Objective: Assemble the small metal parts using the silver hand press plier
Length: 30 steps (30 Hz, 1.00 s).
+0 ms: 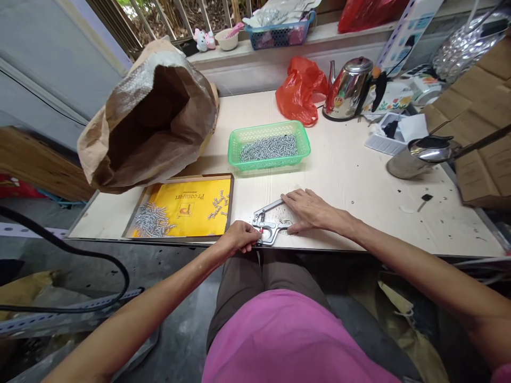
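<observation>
A metal hand press with two handles (272, 230) lies at the table's front edge, a dark spring between its arms and a bit of red near its jaw. My right hand (309, 209) spans its handles, fingers on the upper lever's end and thumb by the lower one. At the jaw, my left hand (242, 236) is closed in a pinch; what sits between the fingertips is too small to make out. Left of it, a shallow tray with a yellow bottom (191, 223) bears a heap of small metal parts (153, 219) and several scattered pieces (219, 204).
Behind the press stands a green basket (269, 166) of small metal pieces. An open paper sack (199, 106) looms over the tray. Farther back are a red plastic bag (299, 96) and a steel kettle (347, 93); a metal jug (411, 159) stands at right.
</observation>
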Available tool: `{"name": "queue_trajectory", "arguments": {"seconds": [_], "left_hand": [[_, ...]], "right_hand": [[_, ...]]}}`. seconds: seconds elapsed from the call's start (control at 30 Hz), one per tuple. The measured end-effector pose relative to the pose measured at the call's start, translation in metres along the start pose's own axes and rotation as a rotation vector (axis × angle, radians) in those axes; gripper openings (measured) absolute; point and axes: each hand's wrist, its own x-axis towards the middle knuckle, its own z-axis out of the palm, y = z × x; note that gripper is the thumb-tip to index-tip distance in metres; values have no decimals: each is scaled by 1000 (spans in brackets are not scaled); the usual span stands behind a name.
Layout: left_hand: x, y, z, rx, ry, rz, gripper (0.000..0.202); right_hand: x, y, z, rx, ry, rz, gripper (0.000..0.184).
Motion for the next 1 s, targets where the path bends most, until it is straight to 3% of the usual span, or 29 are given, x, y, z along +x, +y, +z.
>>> {"name": "queue_trajectory", "arguments": {"seconds": [0.27,0.37,0.43,0.5,0.57,0.63,0.7,0.87,1.0], "left_hand": [[-1,-2,1,-21,11,-7,33],[-7,-3,1,117,65,17,36],[-12,-2,5,314,223,131,33],[-15,2,11,523,404,338,23],[-13,9,19,688,486,554,29],[-5,20,27,811,472,703,50],[5,29,30,880,411,765,63],[21,44,27,962,312,739,66],[25,50,25,1027,327,732,58]], "right_hand": [[-14,-13,-6,2,25,12,64],[-18,-18,-10,18,31,14,56],[-20,-20,-11,40,43,11,51],[-22,-22,-9,59,63,3,50],[-23,-22,-5,64,85,0,52],[-23,-22,-1,70,99,16,56],[-24,-21,2,89,105,36,61],[-27,-17,3,99,96,48,76],[-24,-18,-3,23,67,101,59]]}}
